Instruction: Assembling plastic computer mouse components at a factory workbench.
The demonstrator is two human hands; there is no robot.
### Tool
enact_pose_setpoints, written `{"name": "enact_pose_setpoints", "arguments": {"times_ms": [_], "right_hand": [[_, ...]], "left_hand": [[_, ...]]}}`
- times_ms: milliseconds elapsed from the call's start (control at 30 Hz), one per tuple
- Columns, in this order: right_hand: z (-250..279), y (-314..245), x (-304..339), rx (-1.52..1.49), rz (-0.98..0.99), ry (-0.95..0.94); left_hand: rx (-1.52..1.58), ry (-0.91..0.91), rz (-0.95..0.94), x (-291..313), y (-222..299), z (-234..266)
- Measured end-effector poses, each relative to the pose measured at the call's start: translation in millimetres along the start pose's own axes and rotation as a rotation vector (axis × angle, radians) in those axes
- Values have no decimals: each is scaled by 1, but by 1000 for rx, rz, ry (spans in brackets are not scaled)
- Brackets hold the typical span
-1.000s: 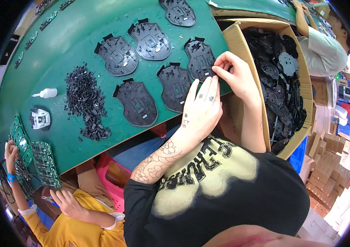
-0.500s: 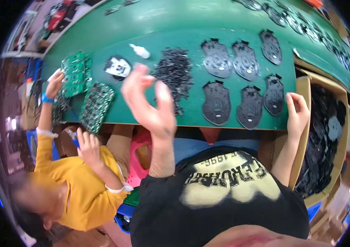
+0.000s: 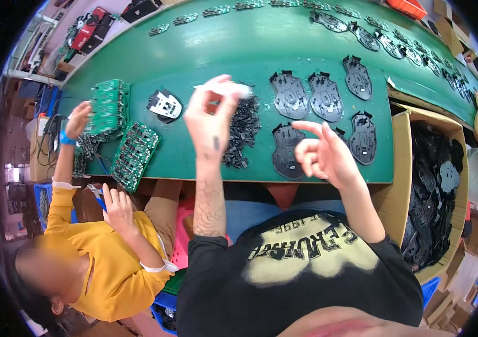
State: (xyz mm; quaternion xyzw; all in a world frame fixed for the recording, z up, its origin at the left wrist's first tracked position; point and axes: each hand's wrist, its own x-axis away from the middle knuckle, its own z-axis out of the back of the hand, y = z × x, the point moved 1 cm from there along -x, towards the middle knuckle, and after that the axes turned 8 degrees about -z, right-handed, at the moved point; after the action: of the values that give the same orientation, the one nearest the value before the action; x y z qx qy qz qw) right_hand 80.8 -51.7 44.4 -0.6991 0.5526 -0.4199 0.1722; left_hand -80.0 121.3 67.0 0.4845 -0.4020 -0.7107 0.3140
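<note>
My left hand (image 3: 209,121) is closed around a small white squeeze bottle (image 3: 239,89), held on its side above the green worktable (image 3: 182,160). Just below and to the right of it lies a heap of small black plastic pieces (image 3: 243,126). My right hand (image 3: 331,157) hovers over the lower row of black mouse base shells (image 3: 289,102), fingers apart and nothing seen in them. It partly hides the middle shell of that row. A white-and-black mouse-shaped part (image 3: 166,105) rests left of my left hand.
At the left, a co-worker in a yellow top holds blue-handled pliers (image 3: 98,195) near green circuit boards (image 3: 135,154). A cardboard box (image 3: 399,168) of black shells stands at my right. Boards and shells (image 3: 329,21) line the far side; a red bin (image 3: 407,8) sits beyond.
My left hand has picked up the white bottle from the table and moved it right. My right hand has swung left from beside the box to over the shells.
</note>
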Motion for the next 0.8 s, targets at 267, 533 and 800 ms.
{"name": "enact_pose_setpoints", "arguments": {"times_ms": [267, 533, 800], "right_hand": [[-8, 20, -22, -488, 73, -55], [31, -63, -45, 261, 662, 454], [39, -57, -71, 707, 675, 640]], "left_hand": [[-199, -241, -466, 79, 41, -47], [-247, 451, -149, 78, -33, 51], [-523, 345, -15, 87, -60, 76]]}}
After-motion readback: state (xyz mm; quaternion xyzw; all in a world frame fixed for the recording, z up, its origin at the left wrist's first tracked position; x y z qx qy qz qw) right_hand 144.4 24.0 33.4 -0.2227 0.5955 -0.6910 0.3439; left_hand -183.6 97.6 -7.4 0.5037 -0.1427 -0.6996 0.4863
